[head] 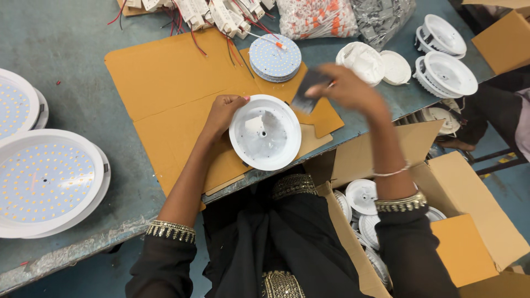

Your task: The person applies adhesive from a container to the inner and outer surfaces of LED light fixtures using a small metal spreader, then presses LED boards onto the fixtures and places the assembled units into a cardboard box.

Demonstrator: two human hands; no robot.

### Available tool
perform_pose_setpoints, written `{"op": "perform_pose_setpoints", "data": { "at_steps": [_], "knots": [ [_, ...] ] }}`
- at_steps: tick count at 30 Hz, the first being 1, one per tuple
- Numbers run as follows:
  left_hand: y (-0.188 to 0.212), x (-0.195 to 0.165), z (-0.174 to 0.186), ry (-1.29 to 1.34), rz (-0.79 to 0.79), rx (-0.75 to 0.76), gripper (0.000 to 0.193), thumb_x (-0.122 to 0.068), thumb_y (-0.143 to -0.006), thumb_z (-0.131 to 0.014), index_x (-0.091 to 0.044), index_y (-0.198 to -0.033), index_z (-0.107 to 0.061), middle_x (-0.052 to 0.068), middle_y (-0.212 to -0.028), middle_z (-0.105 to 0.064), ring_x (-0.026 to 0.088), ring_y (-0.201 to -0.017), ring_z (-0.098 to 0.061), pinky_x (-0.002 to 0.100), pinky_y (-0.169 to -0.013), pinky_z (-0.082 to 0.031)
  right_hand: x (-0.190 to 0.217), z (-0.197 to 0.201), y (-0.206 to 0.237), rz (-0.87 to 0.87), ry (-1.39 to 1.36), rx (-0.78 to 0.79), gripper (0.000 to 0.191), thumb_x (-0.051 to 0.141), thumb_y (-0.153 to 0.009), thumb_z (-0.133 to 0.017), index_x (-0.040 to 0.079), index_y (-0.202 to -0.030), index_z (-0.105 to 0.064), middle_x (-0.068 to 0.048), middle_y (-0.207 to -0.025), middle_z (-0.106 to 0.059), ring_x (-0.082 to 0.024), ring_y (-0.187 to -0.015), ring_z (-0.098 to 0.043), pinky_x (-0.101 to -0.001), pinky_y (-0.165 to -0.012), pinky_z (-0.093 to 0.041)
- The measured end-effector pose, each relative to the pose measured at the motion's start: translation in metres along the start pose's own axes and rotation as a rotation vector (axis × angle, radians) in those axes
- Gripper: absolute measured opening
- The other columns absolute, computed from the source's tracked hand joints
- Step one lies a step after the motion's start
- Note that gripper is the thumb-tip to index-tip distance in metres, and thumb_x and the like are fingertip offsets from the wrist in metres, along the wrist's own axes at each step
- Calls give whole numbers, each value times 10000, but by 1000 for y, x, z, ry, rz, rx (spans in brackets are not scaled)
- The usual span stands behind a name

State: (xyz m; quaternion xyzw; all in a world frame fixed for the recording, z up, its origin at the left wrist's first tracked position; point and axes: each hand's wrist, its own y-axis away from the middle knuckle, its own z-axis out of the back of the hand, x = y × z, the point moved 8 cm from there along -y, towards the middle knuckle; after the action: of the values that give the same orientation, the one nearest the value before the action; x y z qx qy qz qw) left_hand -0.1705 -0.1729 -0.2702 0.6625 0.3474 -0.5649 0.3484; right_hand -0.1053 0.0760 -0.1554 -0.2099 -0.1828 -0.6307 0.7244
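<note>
Left hand (pixel 223 113) rests on the rim of a round white lamp housing (pixel 265 132), fingers curled over its upper-left edge, steadying it; grip narrow, pinching the rim. Housing lies open side up on a flattened cardboard sheet (pixel 165 83) at the near edge of the desk (pixel 61 49), grey metal inside with a small centre hole.

Right hand (pixel 345 88) is raised just above and right of the housing, blurred, grip closed on a small flat dark-grey tool (pixel 308 91), looks like a brush or scraper, cannot tell which. Tool hangs over the housing's upper-right rim, contact unclear.

Just behind the housing: a stack of round LED boards (pixel 275 58) on the cardboard's far corner. Behind that, a pile of white driver units with red and black wires (pixel 212 16). Two plastic bags (pixel 342 16) of small parts at the far edge.

Right of the boards: a wrapped white part (pixel 361 60) and a flat white disc (pixel 396 67), then two upturned white housings (pixel 444 74).

Far left of desk: large round LED panels (pixel 47 182), stacked, dotted with yellow diodes.

Below the desk to the person's right: open cardboard box (pixel 458 187) with more white housings (pixel 361 196) stacked inside. Another box (pixel 502 41) at top right.
</note>
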Motion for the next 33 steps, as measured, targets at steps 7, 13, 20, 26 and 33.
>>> {"op": "perform_pose_setpoints", "data": {
  "at_steps": [7,13,20,26,33],
  "knots": [
    [-1,-2,10,-3,-5,-57,323,-280,-944,-676,-39,-729,-689,-7,-616,-634,73,-493,-556,266,-492,-454,-30,142,29,28,94,-488,461,95,-930,-811,-48,-1317,-605,-141,-1096,-740,-232,-982,-741,-364,-833,-561],
    [-2,-8,16,-5,-46,-80,361,-276,-967,-670,-65,-676,-638,-49,-589,-547,45,-484,-441,268,-471,-359,-54,141,7,-113,297,-407,281,102,-879,-834,-33,-1065,-673,-187,-935,-725,-309,-875,-710,-412,-783,-532],
    [-5,-8,14,1,-48,-67,375,-276,-980,-665,-50,-683,-629,-45,-584,-545,45,-478,-435,260,-468,-355,-31,114,-19,-46,379,-303,231,128,-836,-800,11,-1034,-777,-214,-946,-732,-339,-800,-701,-404,-754,-546],
    [-8,-7,14,-15,-20,-70,372,-292,-977,-658,-32,-712,-672,-32,-586,-572,51,-473,-449,264,-471,-372,-28,102,-30,-204,435,-220,233,127,-809,-782,94,-1039,-805,-190,-882,-733,-347,-759,-708,-413,-711,-550],
    [-6,-6,14,-24,11,-81,367,-296,-961,-655,-41,-698,-664,-28,-576,-581,56,-464,-465,265,-469,-385,-33,80,-38,-61,545,-106,285,105,-774,-790,122,-1057,-820,-188,-921,-736,-364,-827,-707,-428,-771,-553]
  ]
}}
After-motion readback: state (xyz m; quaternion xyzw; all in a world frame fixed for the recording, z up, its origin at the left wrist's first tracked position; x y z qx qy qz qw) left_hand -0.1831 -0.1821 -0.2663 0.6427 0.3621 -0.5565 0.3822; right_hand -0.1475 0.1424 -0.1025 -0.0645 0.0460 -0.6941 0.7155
